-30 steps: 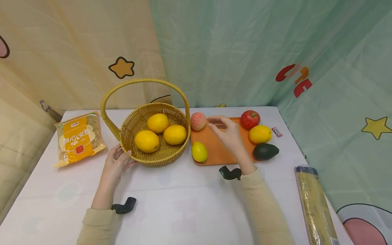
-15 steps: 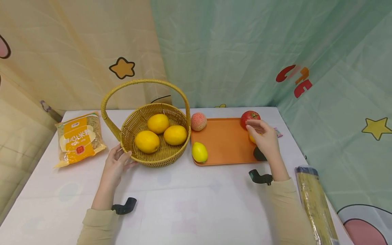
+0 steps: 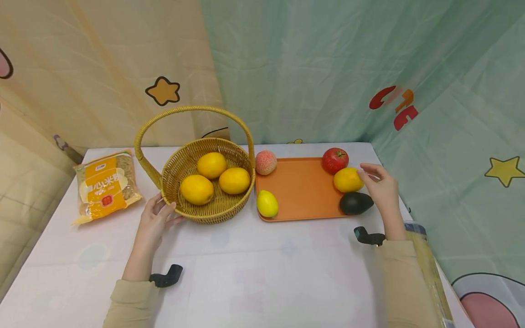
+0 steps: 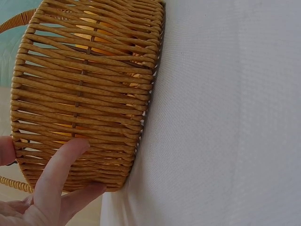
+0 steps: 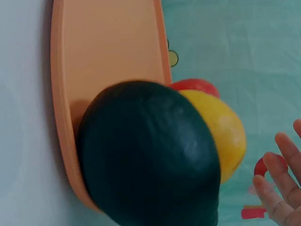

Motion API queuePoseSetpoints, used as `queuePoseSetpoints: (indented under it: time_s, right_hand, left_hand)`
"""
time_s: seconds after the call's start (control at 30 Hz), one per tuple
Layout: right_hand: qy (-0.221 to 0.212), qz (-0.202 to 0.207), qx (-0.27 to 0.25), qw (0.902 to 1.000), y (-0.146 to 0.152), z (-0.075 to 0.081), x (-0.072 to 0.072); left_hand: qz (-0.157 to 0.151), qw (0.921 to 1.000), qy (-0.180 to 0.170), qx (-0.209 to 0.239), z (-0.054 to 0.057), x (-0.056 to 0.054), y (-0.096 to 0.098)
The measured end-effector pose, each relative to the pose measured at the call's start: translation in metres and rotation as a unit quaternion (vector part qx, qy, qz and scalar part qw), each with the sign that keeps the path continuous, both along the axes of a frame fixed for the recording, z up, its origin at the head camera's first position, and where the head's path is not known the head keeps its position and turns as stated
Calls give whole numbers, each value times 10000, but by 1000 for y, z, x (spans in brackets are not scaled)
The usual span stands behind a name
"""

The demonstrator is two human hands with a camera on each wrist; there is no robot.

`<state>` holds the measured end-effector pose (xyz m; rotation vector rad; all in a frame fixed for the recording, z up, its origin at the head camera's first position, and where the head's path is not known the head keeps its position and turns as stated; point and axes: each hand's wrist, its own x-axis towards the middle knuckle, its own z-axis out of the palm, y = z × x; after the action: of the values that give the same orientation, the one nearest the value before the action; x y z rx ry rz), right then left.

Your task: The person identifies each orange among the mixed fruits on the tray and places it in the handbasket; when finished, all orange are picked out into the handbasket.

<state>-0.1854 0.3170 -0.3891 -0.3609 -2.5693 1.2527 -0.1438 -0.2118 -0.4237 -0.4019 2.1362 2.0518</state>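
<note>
My left hand [image 3: 152, 224] grips the near-left rim of a yellow woven basket [image 3: 213, 217], thumb over the edge. In the left wrist view, its fingers [image 4: 59, 172] lie against the basket's outer weave. Inside the basket are a few lemons [image 3: 211, 165]. My right hand [image 3: 382, 187] is at the right end of an orange tray [image 3: 305, 187], fingertips right by a lemon [image 3: 346, 180]. The right wrist view shows its fingers [image 5: 280, 181] loosely extended, with nothing seen between them. A dark green avocado [image 3: 355, 203] and a red apple [image 3: 335, 160] flank that lemon.
A peach [image 3: 265, 162] and a small yellow-green lemon [image 3: 267, 203] sit along the tray's left side. At the far left lies a yellow packet of grain [image 3: 107, 186]. A long wrapped bundle [image 3: 435, 278] lies at the right edge, partly behind my right sleeve.
My right hand has moved right from beside the peach, across the tray, past the apple and lemon. It now covers the small pink candy seen earlier. My left hand stays on the basket.
</note>
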Motion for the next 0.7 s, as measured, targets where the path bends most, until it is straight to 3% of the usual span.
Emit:
queuePoseSetpoints:
  time_s: [0.23, 0.47, 0.7]
  right_hand:
    - [-420, 366, 81, 9984, 9, -8, -8]
    - [-1190, 681, 408, 9897, 13, -18, -19]
    - [-1616, 870, 394, 9822, 17, -26, -26]
  left_hand:
    - [-2, 10000, -21, -3, 0, -1, 0]
    - [-19, 10000, -20, -5, -1, 0, 0]
    - [-21, 10000, -11, 14, -2, -1, -1]
